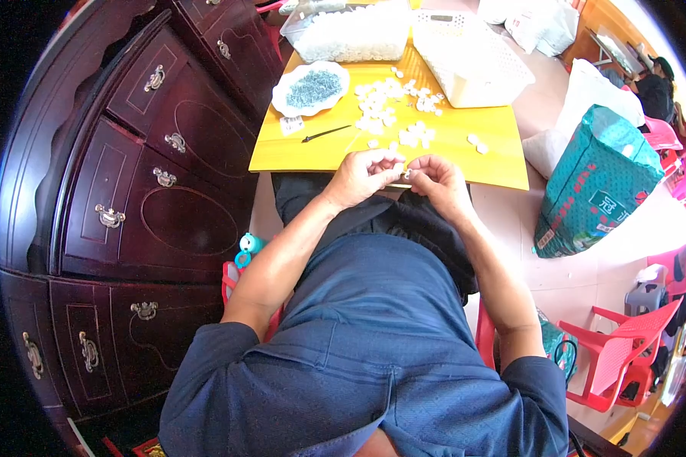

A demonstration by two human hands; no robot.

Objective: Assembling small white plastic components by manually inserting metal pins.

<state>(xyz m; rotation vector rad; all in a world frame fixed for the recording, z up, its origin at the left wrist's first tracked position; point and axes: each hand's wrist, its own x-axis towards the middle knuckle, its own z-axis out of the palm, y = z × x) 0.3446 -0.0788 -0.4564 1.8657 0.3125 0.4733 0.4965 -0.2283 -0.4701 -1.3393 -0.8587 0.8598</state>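
My left hand (364, 178) and my right hand (439, 184) meet at the near edge of the yellow table (305, 156), fingertips almost touching. The right thumb and fingers pinch a small white plastic piece (408, 174). My left fingers are pressed together beside it; what they hold, if anything, is too small to make out. Just beyond my hands lie many loose white pieces (377, 103) in a spread heap. A dark, thin pointed tool (326, 134) lies left of them. Behind it stands a white scalloped dish (280, 97) filled with small blue-grey metal-like pieces (314, 88).
At the table's back are a clear bin (351, 52) full of white pieces and a white perforated basket (472, 72). Dark wooden drawers (168, 175) line the left side. A green bag (598, 183) and red plastic chairs (625, 343) stand to the right. Another person (654, 91) sits far right.
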